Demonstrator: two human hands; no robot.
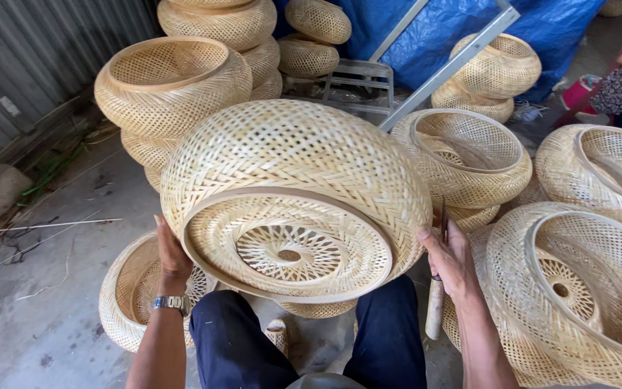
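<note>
Two hands cradle one round, pale woven bamboo lampshade (pixel 296 194) above my knees, its open mouth tilted toward me, showing a smooth bent rim and a spoked lattice inside. My left hand (pixel 172 256) presses flat against its left edge, fingers wrapped behind the weave. My right hand (pixel 449 258) grips the right edge while pinching a slim wooden-handled tool (pixel 436 302). Stacked bamboo shades (pixel 174 90) of the same open weave crowd the concrete floor (pixel 59 288) around me.
</note>
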